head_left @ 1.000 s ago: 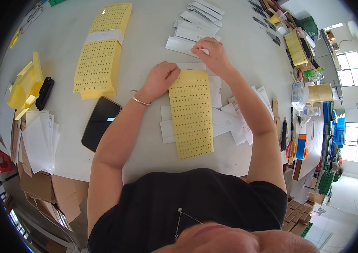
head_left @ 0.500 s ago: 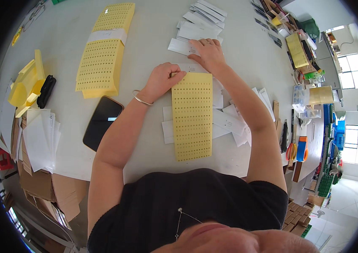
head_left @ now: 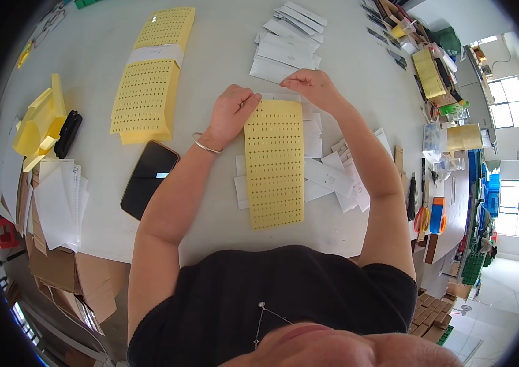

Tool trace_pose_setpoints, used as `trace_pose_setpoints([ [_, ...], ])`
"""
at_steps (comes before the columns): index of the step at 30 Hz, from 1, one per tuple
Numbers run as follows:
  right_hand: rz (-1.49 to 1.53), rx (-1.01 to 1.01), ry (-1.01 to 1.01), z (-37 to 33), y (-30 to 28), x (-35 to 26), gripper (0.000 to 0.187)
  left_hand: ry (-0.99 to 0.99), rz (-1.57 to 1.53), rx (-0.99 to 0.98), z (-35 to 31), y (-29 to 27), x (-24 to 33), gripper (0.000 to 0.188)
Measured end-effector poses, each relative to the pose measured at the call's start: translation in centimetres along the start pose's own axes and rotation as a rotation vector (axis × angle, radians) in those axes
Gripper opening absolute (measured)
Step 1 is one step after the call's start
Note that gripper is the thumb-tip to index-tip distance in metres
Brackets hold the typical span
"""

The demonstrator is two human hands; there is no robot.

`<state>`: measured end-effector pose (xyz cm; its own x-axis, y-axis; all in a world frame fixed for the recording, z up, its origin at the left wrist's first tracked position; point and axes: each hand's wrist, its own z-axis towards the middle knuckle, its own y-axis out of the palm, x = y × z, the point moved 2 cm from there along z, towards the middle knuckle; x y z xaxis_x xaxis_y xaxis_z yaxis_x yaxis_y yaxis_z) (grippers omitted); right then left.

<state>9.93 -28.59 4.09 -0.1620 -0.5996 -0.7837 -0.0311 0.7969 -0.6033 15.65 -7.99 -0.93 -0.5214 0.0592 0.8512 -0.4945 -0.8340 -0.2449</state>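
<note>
A yellow sheet point(head_left: 275, 165) with rows of small dark marks lies lengthwise in front of me. My left hand point(head_left: 232, 113) is closed with thumb and forefinger at its top left corner. Just beyond the sheet's top right corner, my right hand point(head_left: 313, 88) is in a pinch; whatever its fingertips hold is too small to make out. A white slip point(head_left: 284, 96) shows along the sheet's top edge, below the right hand. Past that hand lies an overlapping pile of white paper packets point(head_left: 287, 52). More white slips point(head_left: 330, 177) stick out from under and beside the sheet.
A long stack of marked yellow sheets point(head_left: 146, 92) with a white band lies at the far left. Nearer are a phone point(head_left: 148, 177), a black stapler-like object point(head_left: 68, 133), a yellow folded box point(head_left: 40, 128) and white papers point(head_left: 57, 192). Scissors point(head_left: 421, 220) and tape point(head_left: 437, 215) are at right.
My right hand has drawn back from the white packets toward the sheet, its spread fingers now pinched together. The yellow sheet and my left hand have shifted slightly up and left.
</note>
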Motion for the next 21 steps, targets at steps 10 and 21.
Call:
trace_pose_setpoints([
  [10, -0.620, 0.294, -0.693, -2.4, 3.8, -3.7, 0.008, -0.091, 0.024, -0.044, -0.1, 0.3, -0.7, 0.022],
  [21, -0.439, 0.409, -0.227, 1.9, -1.4, 1.3, 0.008, -0.137, 0.069, -0.058, -0.2, 0.2, -0.8, 0.029],
])
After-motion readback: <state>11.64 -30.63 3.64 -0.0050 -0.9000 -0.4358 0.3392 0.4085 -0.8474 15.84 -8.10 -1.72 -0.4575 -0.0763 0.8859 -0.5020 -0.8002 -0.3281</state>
